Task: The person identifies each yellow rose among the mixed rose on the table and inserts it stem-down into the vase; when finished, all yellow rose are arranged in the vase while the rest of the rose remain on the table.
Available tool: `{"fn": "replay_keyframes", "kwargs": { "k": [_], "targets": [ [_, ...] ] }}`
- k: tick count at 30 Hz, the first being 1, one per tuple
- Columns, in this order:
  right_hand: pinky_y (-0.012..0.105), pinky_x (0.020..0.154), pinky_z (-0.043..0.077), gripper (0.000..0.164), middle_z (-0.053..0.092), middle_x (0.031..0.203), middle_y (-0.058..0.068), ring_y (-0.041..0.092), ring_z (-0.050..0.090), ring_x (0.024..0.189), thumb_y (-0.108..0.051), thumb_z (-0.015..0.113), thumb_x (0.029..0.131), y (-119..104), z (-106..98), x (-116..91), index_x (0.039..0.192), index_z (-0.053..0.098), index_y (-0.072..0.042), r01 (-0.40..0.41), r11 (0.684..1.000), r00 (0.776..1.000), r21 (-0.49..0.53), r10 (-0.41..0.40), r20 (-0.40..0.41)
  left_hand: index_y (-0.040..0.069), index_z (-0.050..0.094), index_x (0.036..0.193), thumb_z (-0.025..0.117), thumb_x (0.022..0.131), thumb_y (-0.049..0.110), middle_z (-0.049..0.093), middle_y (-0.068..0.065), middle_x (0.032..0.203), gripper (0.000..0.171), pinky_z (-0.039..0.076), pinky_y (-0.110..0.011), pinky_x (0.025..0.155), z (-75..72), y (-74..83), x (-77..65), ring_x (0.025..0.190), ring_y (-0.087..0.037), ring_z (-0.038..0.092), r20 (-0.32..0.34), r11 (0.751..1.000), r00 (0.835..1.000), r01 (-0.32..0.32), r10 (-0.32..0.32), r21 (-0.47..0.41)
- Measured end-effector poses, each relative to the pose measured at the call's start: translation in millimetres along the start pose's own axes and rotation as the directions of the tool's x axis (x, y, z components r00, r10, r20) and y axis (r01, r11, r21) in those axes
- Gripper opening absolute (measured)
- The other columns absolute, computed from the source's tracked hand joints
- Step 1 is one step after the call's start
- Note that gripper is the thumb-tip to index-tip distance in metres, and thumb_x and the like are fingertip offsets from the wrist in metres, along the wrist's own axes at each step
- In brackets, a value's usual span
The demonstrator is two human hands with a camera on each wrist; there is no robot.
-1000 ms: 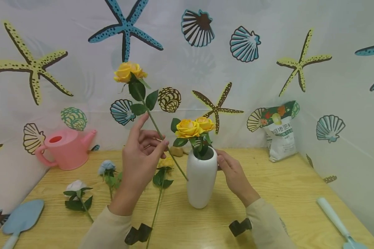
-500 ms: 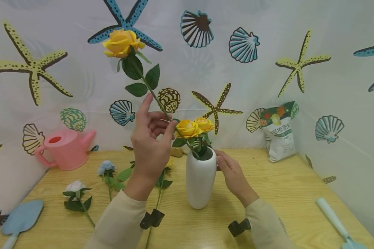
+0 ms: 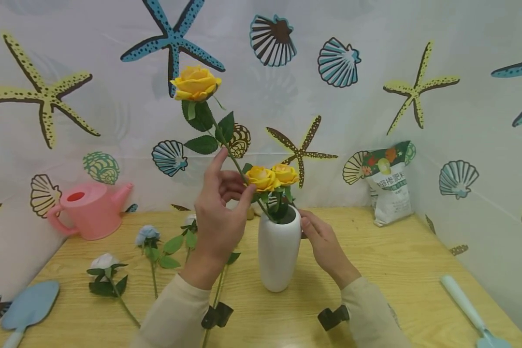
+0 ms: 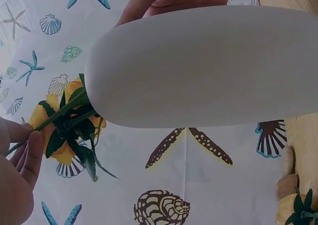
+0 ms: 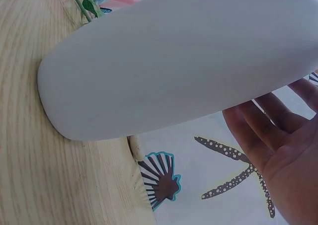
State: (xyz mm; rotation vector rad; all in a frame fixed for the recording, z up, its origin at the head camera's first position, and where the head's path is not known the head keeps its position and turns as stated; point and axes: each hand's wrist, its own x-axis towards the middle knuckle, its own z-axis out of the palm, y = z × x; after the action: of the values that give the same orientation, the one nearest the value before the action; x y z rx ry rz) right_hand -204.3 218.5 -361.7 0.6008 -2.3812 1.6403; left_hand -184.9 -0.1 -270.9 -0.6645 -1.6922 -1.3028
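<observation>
My left hand pinches the green stem of a yellow rose, which leans up and to the left. Its lower stem runs down to the mouth of a white vase. Two more yellow roses stand in this vase, their blooms just above the rim. On the vase's right side, near the top, my right hand holds it, thumb in front and fingers behind. The right wrist view shows those fingers against the vase wall. In the left wrist view the vase hides much of the rose stems.
A white rose, a blue rose and other stems lie on the wooden table, left of the vase. Behind them stands a pink watering can. Trowels lie at both sides; a fertilizer bag leans at back right.
My left hand first rose with the yellow rose, then moved right and lower. The stem's lower end went from beside the vase to its mouth. My right hand stayed on the vase.
</observation>
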Motion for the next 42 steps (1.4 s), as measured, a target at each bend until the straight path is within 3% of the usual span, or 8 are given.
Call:
{"fn": "replay_keyframes", "kwargs": {
  "k": [10, 18, 25, 30, 35, 39, 42],
  "targets": [
    [0.029, 0.093, 0.055, 0.045, 0.061, 0.137, 0.019, 0.035, 0.059, 0.120, -0.028, 0.033, 0.112, -0.1, -0.3, -0.7, 0.140, 0.055, 0.000, 0.014, 1.000, 1.000, 0.010, -0.014, -0.001, -0.007, 0.042, 0.145, 0.076, 0.084, -0.007, 0.065, -0.019, 0.094, 0.070, 0.058, -0.019, 0.073, 10.6, -7.1, -13.9, 0.077, -0.023, 0.068, 0.009, 0.998, 0.999, -0.039, 0.039, 0.048],
    [0.030, 0.094, 0.055, 0.046, 0.060, 0.138, 0.019, 0.037, 0.059, 0.121, -0.029, 0.032, 0.112, 0.4, -0.3, -0.4, 0.141, 0.054, 0.000, 0.010, 1.000, 1.000, 0.009, -0.010, 0.010, -0.004, 0.045, 0.144, 0.079, 0.082, -0.005, 0.067, -0.017, 0.093, 0.071, 0.061, -0.028, 0.070, 17.7, -10.6, -28.1, 0.076, -0.023, 0.069, 0.026, 0.998, 1.000, -0.017, 0.015, 0.060],
    [0.032, 0.095, 0.054, 0.048, 0.059, 0.140, 0.020, 0.037, 0.058, 0.123, -0.030, 0.032, 0.112, 1.4, 0.1, -0.9, 0.143, 0.052, 0.000, 0.002, 1.000, 1.000, 0.011, -0.002, 0.011, -0.003, 0.052, 0.134, 0.080, 0.082, -0.003, 0.071, -0.013, 0.089, 0.059, 0.060, -0.027, 0.065, 18.9, -13.6, -36.4, 0.072, -0.019, 0.068, 0.051, 0.997, 0.999, -0.016, 0.011, 0.082],
    [0.032, 0.095, 0.054, 0.048, 0.059, 0.140, 0.019, 0.036, 0.058, 0.123, -0.031, 0.033, 0.112, 1.2, -0.7, -0.7, 0.143, 0.052, -0.001, 0.010, 1.000, 1.000, 0.012, -0.010, 0.005, -0.003, 0.055, 0.124, 0.077, 0.086, -0.001, 0.073, -0.014, 0.092, 0.043, 0.058, -0.021, 0.065, 17.8, -12.0, -34.5, 0.072, -0.020, 0.067, 0.037, 0.999, 0.999, 0.011, -0.012, 0.037],
    [0.031, 0.095, 0.054, 0.047, 0.059, 0.140, 0.019, 0.036, 0.058, 0.123, -0.030, 0.033, 0.112, 1.6, -0.9, -0.5, 0.143, 0.053, -0.001, 0.004, 1.000, 1.000, 0.017, -0.004, 0.006, -0.006, 0.052, 0.109, 0.075, 0.088, -0.001, 0.072, -0.018, 0.094, 0.031, 0.055, -0.015, 0.068, 17.5, -8.1, -31.9, 0.073, -0.020, 0.068, -0.014, 0.993, 0.994, 0.106, -0.107, -0.046],
    [0.031, 0.096, 0.054, 0.046, 0.059, 0.141, 0.019, 0.037, 0.058, 0.124, -0.029, 0.033, 0.112, 1.3, -0.6, -0.4, 0.143, 0.053, -0.001, 0.006, 1.000, 1.000, 0.015, -0.006, 0.008, -0.009, 0.047, 0.103, 0.073, 0.090, -0.002, 0.069, -0.021, 0.093, 0.030, 0.056, -0.016, 0.062, 18.2, -3.5, -30.5, 0.070, -0.010, 0.065, -0.071, 0.972, 0.979, 0.181, -0.193, -0.152],
    [0.031, 0.095, 0.055, 0.046, 0.059, 0.140, 0.018, 0.036, 0.059, 0.124, -0.030, 0.034, 0.111, 1.1, -0.3, -0.4, 0.143, 0.053, -0.001, 0.012, 1.000, 1.000, 0.010, -0.013, 0.007, -0.010, 0.045, 0.106, 0.072, 0.091, -0.001, 0.068, -0.022, 0.090, 0.031, 0.056, -0.018, 0.059, 19.0, -1.5, -29.3, 0.067, -0.003, 0.063, -0.107, 0.964, 0.973, 0.182, -0.206, -0.195]
  ]
}}
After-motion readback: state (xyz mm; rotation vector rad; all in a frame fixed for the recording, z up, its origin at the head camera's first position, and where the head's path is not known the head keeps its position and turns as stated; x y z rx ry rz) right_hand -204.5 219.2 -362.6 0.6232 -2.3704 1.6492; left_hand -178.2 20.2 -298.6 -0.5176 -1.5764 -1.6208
